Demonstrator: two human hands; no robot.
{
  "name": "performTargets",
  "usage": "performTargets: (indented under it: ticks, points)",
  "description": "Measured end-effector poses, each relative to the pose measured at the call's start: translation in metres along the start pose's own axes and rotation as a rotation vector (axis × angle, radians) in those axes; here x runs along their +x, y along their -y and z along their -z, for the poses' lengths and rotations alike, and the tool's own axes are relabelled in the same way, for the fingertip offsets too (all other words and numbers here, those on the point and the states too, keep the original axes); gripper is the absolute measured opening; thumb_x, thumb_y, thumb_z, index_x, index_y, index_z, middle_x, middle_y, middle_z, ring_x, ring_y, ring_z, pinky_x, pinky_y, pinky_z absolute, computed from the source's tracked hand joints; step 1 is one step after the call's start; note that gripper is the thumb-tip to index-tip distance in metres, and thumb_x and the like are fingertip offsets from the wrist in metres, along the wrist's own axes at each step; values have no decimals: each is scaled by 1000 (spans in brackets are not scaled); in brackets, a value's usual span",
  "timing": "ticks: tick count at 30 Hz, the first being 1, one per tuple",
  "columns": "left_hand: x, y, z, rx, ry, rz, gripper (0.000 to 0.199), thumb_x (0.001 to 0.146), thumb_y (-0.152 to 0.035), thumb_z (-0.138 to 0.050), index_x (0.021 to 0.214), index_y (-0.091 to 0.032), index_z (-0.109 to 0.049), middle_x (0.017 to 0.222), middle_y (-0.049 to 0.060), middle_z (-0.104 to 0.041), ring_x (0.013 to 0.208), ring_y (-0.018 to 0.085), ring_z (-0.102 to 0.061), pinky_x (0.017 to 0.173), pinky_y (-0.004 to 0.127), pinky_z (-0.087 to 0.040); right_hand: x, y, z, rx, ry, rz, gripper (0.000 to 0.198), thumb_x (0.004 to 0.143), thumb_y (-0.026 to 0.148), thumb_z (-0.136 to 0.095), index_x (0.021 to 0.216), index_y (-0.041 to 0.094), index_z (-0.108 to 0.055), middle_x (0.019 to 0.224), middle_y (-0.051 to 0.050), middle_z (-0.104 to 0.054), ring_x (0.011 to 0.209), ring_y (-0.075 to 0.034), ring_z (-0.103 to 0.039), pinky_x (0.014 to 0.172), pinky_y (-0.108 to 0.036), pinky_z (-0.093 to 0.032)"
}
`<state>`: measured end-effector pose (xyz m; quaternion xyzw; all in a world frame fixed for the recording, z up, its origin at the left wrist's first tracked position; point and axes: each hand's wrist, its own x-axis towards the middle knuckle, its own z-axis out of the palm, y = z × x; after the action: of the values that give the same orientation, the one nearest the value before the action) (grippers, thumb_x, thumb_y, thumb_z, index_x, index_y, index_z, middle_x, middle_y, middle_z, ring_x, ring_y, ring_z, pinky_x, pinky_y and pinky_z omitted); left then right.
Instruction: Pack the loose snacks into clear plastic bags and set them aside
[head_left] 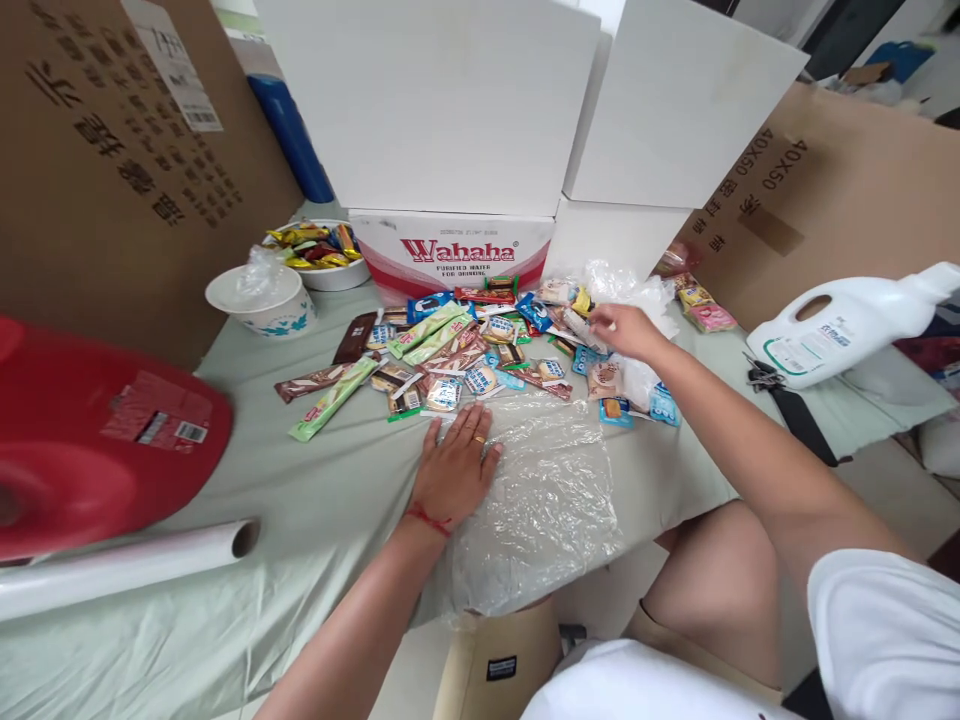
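My left hand (457, 460) lies flat with its fingers stretched out, on the left edge of a clear plastic bag (562, 490) spread over the table. A red string circles that wrist. Just past its fingertips is a pile of wrapped snacks, among them a round biscuit packet (443, 392) and a green stick-shaped packet (335, 398). My right hand (621, 328) is over the right side of the pile, its fingers curled together beside a pale wrapped snack (579, 326). What lies between those fingers is too small to make out. A crumpled clear bag (637, 292) sits behind that hand.
A white carton (457, 250) stands behind the pile. At the left are a paper tub (262, 305), a bowl of sweets (349, 275), a red jug (150, 430) and a white roll (135, 565). A white detergent bottle (847, 325) leans at the right, near a black strap (802, 425).
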<state>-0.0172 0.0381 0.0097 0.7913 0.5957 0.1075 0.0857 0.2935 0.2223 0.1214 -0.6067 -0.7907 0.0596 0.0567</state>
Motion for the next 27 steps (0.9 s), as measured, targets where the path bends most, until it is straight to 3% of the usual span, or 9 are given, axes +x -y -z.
performTargets:
  ticks: [3, 5, 11, 14, 17, 21, 25, 27]
  points:
    - [0, -1, 2, -6, 5, 3, 58, 108, -43, -31, 163, -26, -42, 170, 8, -39, 158, 26, -36, 133, 55, -16, -24, -4, -17, -248, 302, 133, 67, 73, 33, -84, 136, 18, -68, 126, -17, -73, 121, -35, -63, 98, -39, -48]
    - [0, -2, 3, -9, 13, 10, 59, 108, -43, -30, 163, -25, -42, 170, 8, -39, 158, 26, -36, 132, 56, -17, -38, -8, -24, -347, 354, 168, 69, 71, 37, -86, 135, 17, -68, 125, -19, -71, 124, -39, -60, 102, -44, -46]
    - [-1, -4, 3, -35, 17, 11, 61, 110, -46, -24, 164, -22, -40, 173, 8, -34, 161, 25, -31, 133, 56, -10, -56, -21, -6, -160, 49, 195, 40, 92, 24, -58, 127, 18, -75, 120, -15, -73, 124, -34, -60, 106, -46, -44]
    - [-1, -3, 3, -55, 18, 11, 61, 110, -45, -23, 164, -22, -40, 172, 8, -34, 161, 25, -32, 134, 55, -9, -53, -19, 5, -32, 10, 190, 37, 97, 28, -50, 123, 22, -76, 119, -11, -73, 115, -30, -65, 102, -43, -48]
    - [-1, -3, 3, -60, 12, 18, 60, 110, -43, -23, 163, -22, -41, 172, 7, -36, 160, 24, -33, 134, 55, -10, -44, -13, -2, -80, 102, 150, 51, 94, 39, -61, 140, 17, -66, 128, -16, -70, 115, -32, -65, 100, -41, -49]
    - [0, -2, 3, -41, 1, 10, 60, 110, -43, -23, 163, -22, -42, 172, 8, -37, 159, 26, -35, 133, 56, -14, -26, -11, -24, -218, 360, -33, 72, 86, 41, -74, 149, 12, -57, 134, -21, -69, 117, -35, -66, 94, -37, -51]
    - [1, -1, 2, -10, 8, 4, 60, 110, -43, -23, 163, -22, -41, 171, 7, -37, 159, 26, -35, 132, 56, -17, -18, -15, -31, -226, 384, -194, 81, 78, 49, -81, 148, 13, -58, 131, -19, -71, 111, -33, -69, 84, -32, -51]
    - [1, -1, 2, 10, 5, 2, 60, 110, -43, -22, 164, -22, -40, 171, 7, -37, 159, 26, -36, 132, 56, -17, -18, -17, -29, -200, 388, -227, 76, 76, 51, -83, 140, 14, -66, 126, -16, -74, 106, -31, -70, 79, -30, -50]
